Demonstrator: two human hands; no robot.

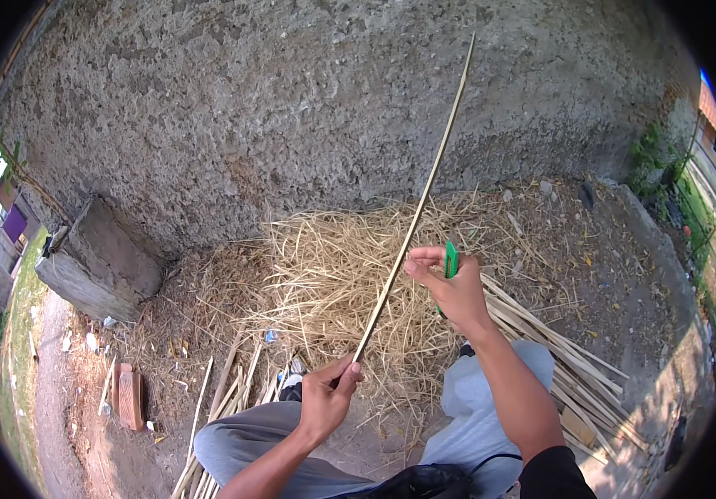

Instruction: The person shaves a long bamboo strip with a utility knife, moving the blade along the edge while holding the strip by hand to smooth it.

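A long, thin bamboo strip (pixel 421 204) slants up and away from me toward the rough wall. My left hand (pixel 328 392) pinches its near end between thumb and fingers, low over my lap. Further along, my right hand (pixel 451 287) is closed round a green utility knife (pixel 452 260), whose body pokes out above and below the fingers. The right thumb and forefinger come up beside the strip; whether they touch it I cannot tell. The knife's blade cannot be made out.
A heap of pale shavings (pixel 333 274) lies between my feet and the wall (pixel 291 108). Bundles of split bamboo rest beside my right leg (pixel 574 366) and left leg (pixel 237 391). A concrete block (pixel 104 262) and a reddish brick (pixel 129 397) are at the left.
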